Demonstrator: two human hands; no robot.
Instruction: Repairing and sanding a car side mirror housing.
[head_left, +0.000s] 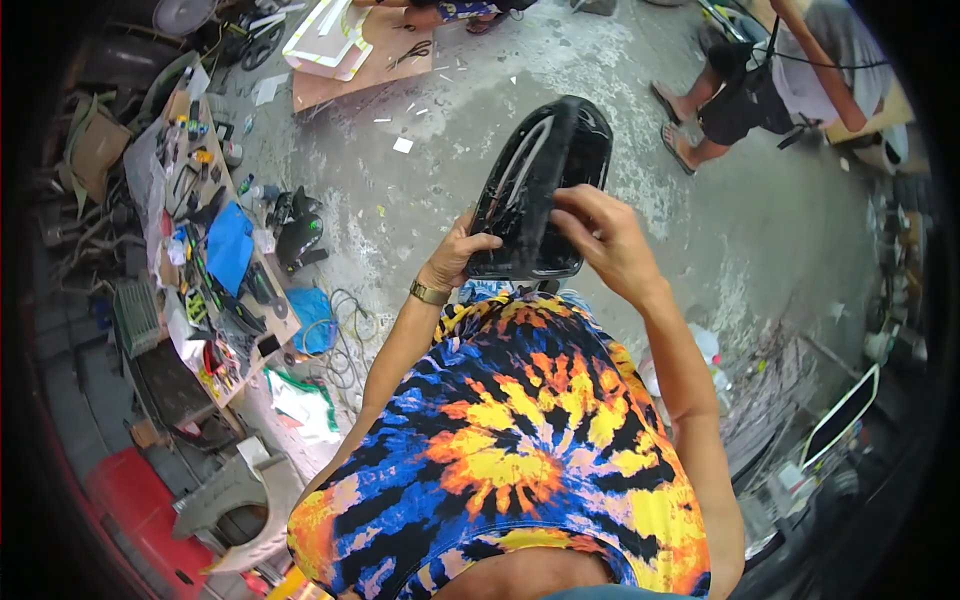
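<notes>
In front of my chest is a glossy black shell-like part (590, 150), long and rounded at its far end. My left hand (455, 250) grips its left edge, thumb on top and the fingers partly hidden beneath. Down the middle of the part runs a dark, slightly see-through strip (545, 190) that looks like film. My right hand (605, 235) is closed in a pinch at the strip's right edge, over the part. Motion blurs its fingertips a little, so the exact hold is hard to see.
To the left stands a long cluttered workbench (275, 335) with a blue sheet (230, 243). Cables (350, 335) coil on the floor nearby. A person in dark shorts (740, 110) is at the far right. Scissors (412, 52) lie on a brown board (330, 90) ahead.
</notes>
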